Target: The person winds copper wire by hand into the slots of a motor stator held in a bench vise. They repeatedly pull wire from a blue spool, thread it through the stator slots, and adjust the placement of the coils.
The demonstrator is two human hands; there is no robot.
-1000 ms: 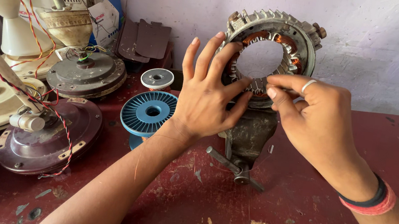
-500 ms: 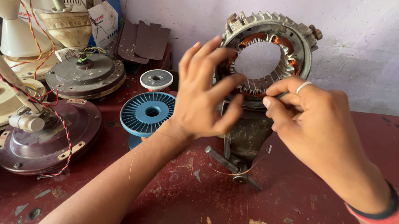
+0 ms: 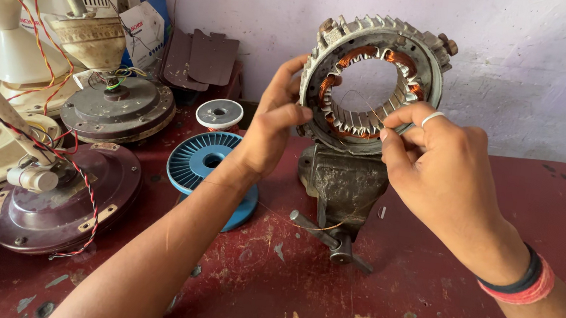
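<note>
I am watching the stator ring (image 3: 374,84) standing on edge in the grey vise (image 3: 342,187) at the far middle of the red surface (image 3: 425,282), its bore facing me. Since earlier, my left hand (image 3: 268,132) is closing from splayed to grip the finned rim; my right hand (image 3: 438,169) is pinching at the copper-wound slots.

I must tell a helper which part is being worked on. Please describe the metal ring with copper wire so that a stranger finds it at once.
On the dark red worktable, look to the middle near the wall for the grey iron bench vise. The round grey metal ring with copper windings stands upright in it, with the left hand and right hand at its rim. Unlike the flat fan motor housings at left, it is hollow.
</note>
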